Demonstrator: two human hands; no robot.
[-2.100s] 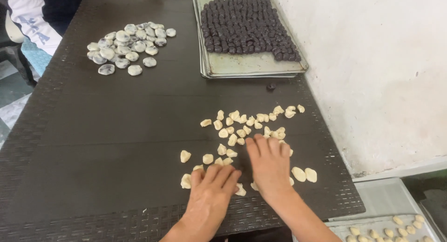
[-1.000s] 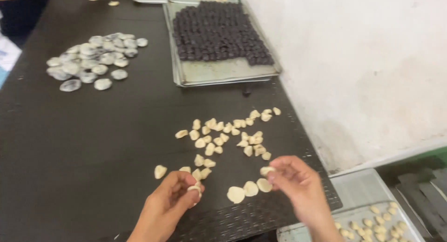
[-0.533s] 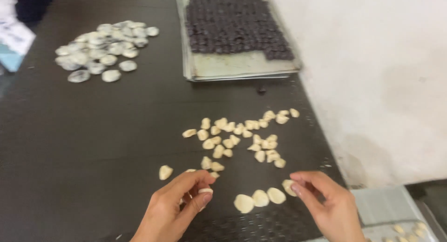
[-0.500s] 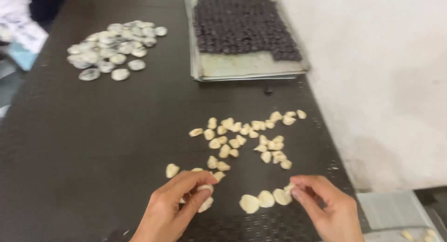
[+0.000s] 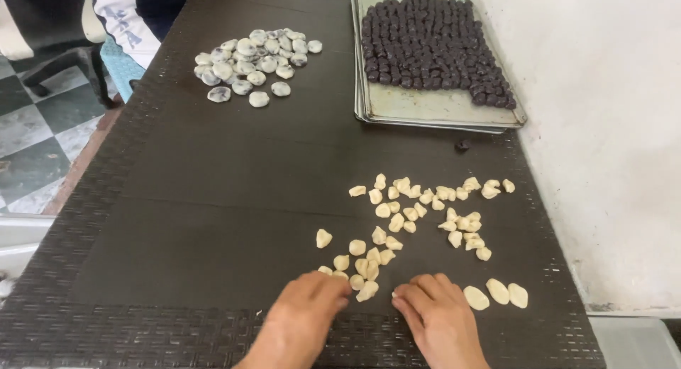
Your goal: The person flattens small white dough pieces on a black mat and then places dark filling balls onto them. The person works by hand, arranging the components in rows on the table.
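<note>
Nearest the camera, both hands lay palm-down on the dark woven table (image 5: 177, 220). The left hand (image 5: 306, 309) was spread flat with fingers loosely extended, its fingertips touching the nearest pale dough pieces (image 5: 362, 266); it gripped nothing. The right hand (image 5: 434, 311) was likewise flat and open, fingers together, resting on the table just beside that same cluster, with nothing held that could be seen. Whether a piece lay hidden under either palm could not be told.

Just to the right of the right hand lay three flattened dough ovals (image 5: 498, 294) in a short row. Beyond the hands, more small dough lumps (image 5: 433, 206) were scattered across the middle of the table, reaching toward the white wall (image 5: 603, 128).

Farther off, on the right, a rectangular metal tray (image 5: 425, 110) held tight rows of dark round balls (image 5: 425, 39), with one stray dark ball (image 5: 462, 145) on the table just before it. On the far left sat a heap of pale discs with dark patches (image 5: 252, 57). At the far left edge, a person's white sleeve (image 5: 124, 21) showed.
</note>
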